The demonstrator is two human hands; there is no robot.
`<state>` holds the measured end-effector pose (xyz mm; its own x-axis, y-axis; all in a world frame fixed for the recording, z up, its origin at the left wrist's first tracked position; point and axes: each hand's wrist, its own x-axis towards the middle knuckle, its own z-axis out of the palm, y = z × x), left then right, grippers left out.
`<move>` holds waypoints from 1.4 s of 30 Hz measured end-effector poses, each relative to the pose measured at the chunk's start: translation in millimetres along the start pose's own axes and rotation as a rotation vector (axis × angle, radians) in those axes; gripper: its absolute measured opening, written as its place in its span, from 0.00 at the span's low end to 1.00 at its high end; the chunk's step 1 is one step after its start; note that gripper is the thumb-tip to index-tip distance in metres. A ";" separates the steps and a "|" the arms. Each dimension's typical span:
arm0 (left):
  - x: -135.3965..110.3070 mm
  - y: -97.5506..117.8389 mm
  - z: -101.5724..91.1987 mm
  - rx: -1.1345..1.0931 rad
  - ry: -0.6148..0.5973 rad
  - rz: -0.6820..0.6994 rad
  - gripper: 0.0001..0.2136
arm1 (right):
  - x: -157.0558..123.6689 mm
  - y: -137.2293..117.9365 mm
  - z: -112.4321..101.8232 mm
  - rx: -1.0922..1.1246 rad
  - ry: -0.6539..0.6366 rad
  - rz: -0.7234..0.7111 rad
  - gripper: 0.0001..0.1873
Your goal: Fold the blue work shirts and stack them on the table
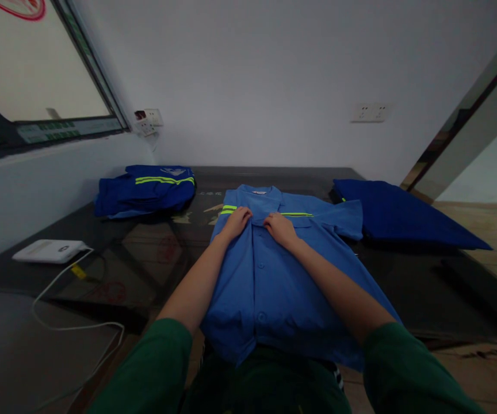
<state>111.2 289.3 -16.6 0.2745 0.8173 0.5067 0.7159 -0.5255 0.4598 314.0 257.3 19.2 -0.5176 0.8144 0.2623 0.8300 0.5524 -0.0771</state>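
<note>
A light blue short-sleeved shirt (289,276) with yellow-green stripes lies front up before me, its collar away from me and its hem hanging over the near table edge. My left hand (240,218) pinches the shirt's front edge at chest height, beside the stripe on the left. Close by on the other side of the front opening, my right hand (278,225) has its fingers closed on the cloth just under the other stripe. Buttons show down the front below my hands. What lies between my fingertips is too small to make out.
Folded dark blue clothing (145,192) with yellow-green stripes lies at the back left of the dark table (145,276). More dark blue cloth (399,213) lies on the right. A white device (50,251) with a white cable (76,328) sits at the left.
</note>
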 end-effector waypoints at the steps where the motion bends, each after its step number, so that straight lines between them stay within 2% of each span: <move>1: 0.0 -0.3 -0.4 0.002 0.002 0.001 0.07 | -0.7 -2.0 -0.5 -0.020 0.006 -0.007 0.13; 10: -1.9 -1.1 0.4 0.045 -0.100 0.012 0.09 | -0.1 -9.5 2.3 -0.171 -0.047 -0.114 0.16; 19: -1.4 -4.0 6.1 0.037 -0.066 0.036 0.07 | 5.7 -11.1 -1.8 -0.199 -0.037 -0.186 0.16; 23: -1.9 -4.3 6.0 0.002 -0.055 0.061 0.07 | 6.6 -12.2 -2.6 -0.204 -0.037 -0.173 0.16; 27: -3.0 0.1 5.5 0.027 -0.094 0.043 0.08 | 2.8 -15.5 -1.1 -0.161 -0.041 -0.127 0.16; 36: -3.8 29.2 4.3 0.221 -0.033 -0.119 0.07 | -19.7 -20.9 9.5 -0.109 -0.101 -0.102 0.19; 42: -6.8 27.4 8.0 0.243 -0.016 -0.100 0.08 | -22.9 -20.9 6.2 -0.064 -0.087 -0.092 0.19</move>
<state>134.0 271.3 -13.2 0.2029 0.8670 0.4551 0.8729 -0.3708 0.3172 307.2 228.2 8.8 -0.6055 0.7750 0.1811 0.7886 0.6149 0.0053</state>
